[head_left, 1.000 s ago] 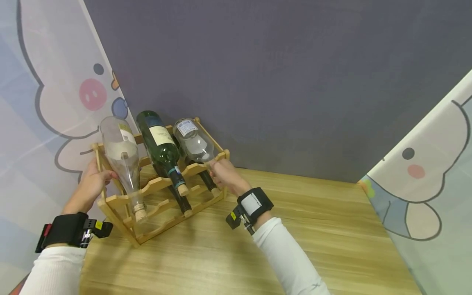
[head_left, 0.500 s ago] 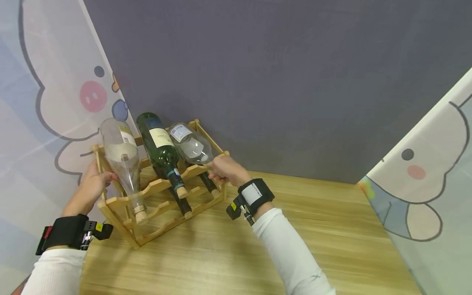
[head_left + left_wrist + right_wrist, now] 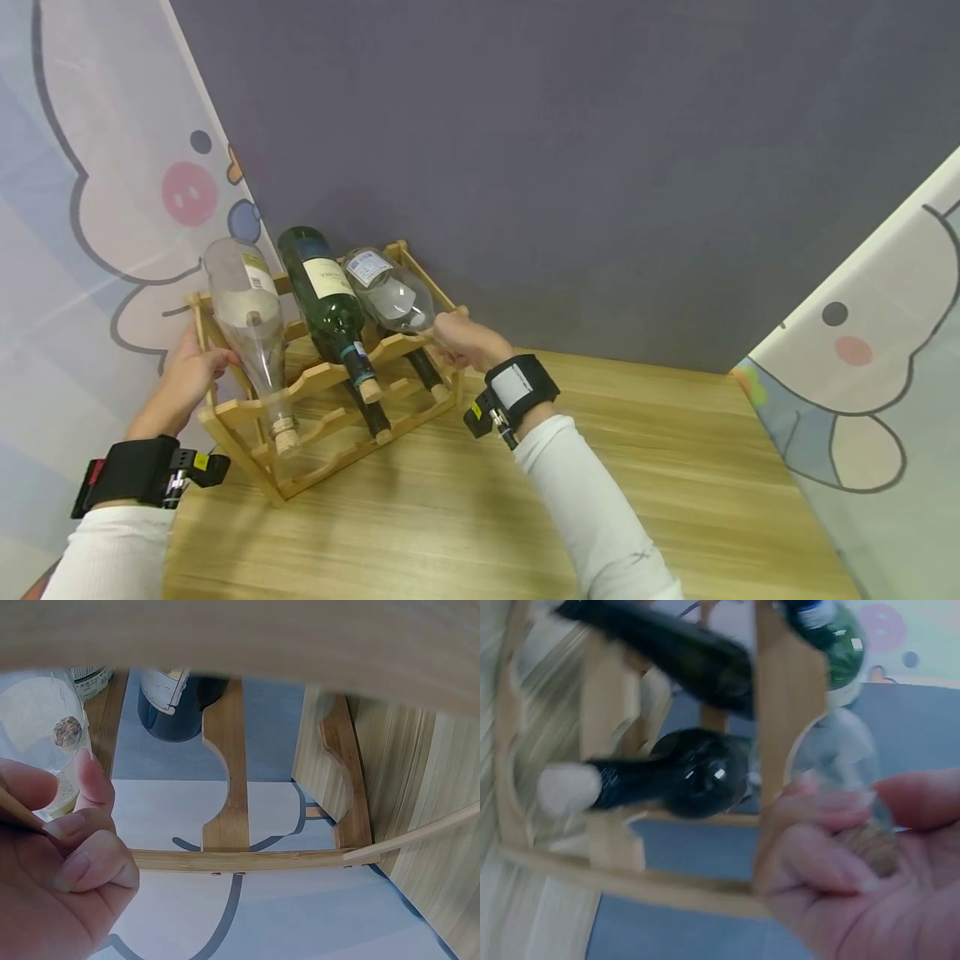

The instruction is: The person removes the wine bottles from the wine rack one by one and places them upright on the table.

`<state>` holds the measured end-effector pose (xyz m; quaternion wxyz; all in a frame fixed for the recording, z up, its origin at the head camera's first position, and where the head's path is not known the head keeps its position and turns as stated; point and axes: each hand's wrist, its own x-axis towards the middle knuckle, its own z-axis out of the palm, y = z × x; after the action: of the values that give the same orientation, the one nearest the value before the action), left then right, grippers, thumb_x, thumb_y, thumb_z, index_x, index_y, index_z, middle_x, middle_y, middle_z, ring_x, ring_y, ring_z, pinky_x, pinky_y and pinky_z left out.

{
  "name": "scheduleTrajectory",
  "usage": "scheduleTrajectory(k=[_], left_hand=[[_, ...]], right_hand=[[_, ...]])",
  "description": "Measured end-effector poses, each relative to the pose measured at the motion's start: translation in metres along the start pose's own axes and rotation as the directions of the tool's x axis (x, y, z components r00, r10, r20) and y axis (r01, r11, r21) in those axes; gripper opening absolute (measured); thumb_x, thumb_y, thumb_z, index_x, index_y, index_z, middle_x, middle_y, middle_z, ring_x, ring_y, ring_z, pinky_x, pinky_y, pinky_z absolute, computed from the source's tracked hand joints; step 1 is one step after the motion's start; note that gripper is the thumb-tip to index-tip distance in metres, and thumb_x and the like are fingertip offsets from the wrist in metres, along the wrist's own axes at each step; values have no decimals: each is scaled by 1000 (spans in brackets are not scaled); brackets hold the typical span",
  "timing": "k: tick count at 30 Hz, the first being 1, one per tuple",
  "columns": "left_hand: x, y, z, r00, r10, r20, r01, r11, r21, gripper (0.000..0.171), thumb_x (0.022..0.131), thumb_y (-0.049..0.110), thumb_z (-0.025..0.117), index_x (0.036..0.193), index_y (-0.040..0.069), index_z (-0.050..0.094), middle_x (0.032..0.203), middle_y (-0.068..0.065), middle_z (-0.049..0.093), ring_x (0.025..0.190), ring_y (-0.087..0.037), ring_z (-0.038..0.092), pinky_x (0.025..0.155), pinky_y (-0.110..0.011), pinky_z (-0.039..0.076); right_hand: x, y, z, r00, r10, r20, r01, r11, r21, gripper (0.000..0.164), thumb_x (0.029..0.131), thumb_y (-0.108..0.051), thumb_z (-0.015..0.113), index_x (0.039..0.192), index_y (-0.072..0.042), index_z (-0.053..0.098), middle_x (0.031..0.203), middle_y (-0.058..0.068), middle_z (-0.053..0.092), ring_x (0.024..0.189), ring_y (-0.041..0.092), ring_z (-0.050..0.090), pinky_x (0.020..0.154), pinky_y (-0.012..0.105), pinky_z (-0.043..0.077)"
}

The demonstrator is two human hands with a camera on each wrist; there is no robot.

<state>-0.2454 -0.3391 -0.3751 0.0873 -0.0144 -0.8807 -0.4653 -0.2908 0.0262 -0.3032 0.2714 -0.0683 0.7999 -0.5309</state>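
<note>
A wooden wine rack [image 3: 311,382] stands at the left of the table. My left hand [image 3: 183,379] grips its left side post, with fingers curled round the wood in the left wrist view. My right hand [image 3: 471,340] holds the neck of a clear glass bottle [image 3: 390,298] lying on the top tier at the right. In the right wrist view its cork [image 3: 870,844] shows between fingers and palm. Beside it on the top tier lie a green wine bottle [image 3: 330,296] in the middle and another clear bottle [image 3: 247,312] at the left, both neck forward.
Two dark bottles lie on the lower tier, their corked necks showing, one dark bottle [image 3: 369,415] in the middle and one dark bottle [image 3: 425,369] at the right. A grey wall [image 3: 570,183] rises behind the rack. The wooden table [image 3: 600,467] extends to the right.
The clear bottle in my right hand has shifted slightly left and down onto the rack, its base closer to the green bottle. My left hand stays on the post.
</note>
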Motion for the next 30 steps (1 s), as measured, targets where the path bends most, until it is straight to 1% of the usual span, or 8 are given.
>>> scheduleTrajectory(k=[4,6,8,11,16,20,25,30], left_hand=[[0,-1,-1,1000,11,0,-11,1000,-10,46,101,6,36,143,-3,20,90,12,53,90,3,47,76,-21,37],[0,-2,-2,1000,18,1,-18,1000,-19,45,100,5,36,142,-2,21,88,13,54,88,2,48,75,-20,39],[0,-2,-2,1000,23,3,-23,999,-25,43,100,4,36,141,-1,22,87,14,55,86,2,49,74,-19,40],[0,-2,-3,1000,24,7,-24,999,-30,41,101,4,35,140,0,22,86,14,55,87,1,49,74,-19,40],[0,-2,-3,1000,24,4,-24,999,-24,41,101,5,35,140,1,22,88,13,53,88,-1,47,75,-20,40],[-1,-3,-3,1000,28,-1,-28,999,-34,41,99,1,36,138,-2,23,86,13,54,82,-4,48,71,-23,41],[-3,-2,-3,999,38,-13,-39,998,-42,43,99,0,36,139,-1,22,83,14,54,80,-4,49,70,-23,41],[-1,0,-2,999,33,-12,-33,998,-48,42,99,1,37,139,0,24,85,15,55,83,-4,50,71,-23,41]], right_hand=[[3,7,6,990,-95,-104,82,990,-118,42,101,-30,45,63,-15,38,53,-5,33,45,8,25,45,22,22],[3,10,9,975,-151,-163,113,968,-223,49,101,-40,48,63,-11,42,59,-2,44,49,11,37,49,24,33],[3,11,10,961,-181,-207,113,947,-299,49,100,-46,50,80,-2,59,82,6,63,69,18,55,64,29,46],[4,10,11,949,-210,-234,93,900,-427,51,100,-46,47,96,2,61,106,15,63,90,27,59,82,39,50],[4,9,10,950,-220,-224,72,848,-525,53,102,-48,42,60,-15,43,64,2,45,55,15,41,57,31,39],[5,14,14,930,-259,-261,103,866,-490,53,101,-45,44,55,-18,41,61,-1,45,51,13,40,57,27,37],[8,25,21,894,-292,-339,165,920,-356,51,101,-41,47,55,-18,40,54,-4,37,49,12,34,53,28,32],[9,36,24,868,-304,-391,229,946,-227,53,101,-42,48,55,-16,43,50,-5,38,50,14,36,56,28,33]])
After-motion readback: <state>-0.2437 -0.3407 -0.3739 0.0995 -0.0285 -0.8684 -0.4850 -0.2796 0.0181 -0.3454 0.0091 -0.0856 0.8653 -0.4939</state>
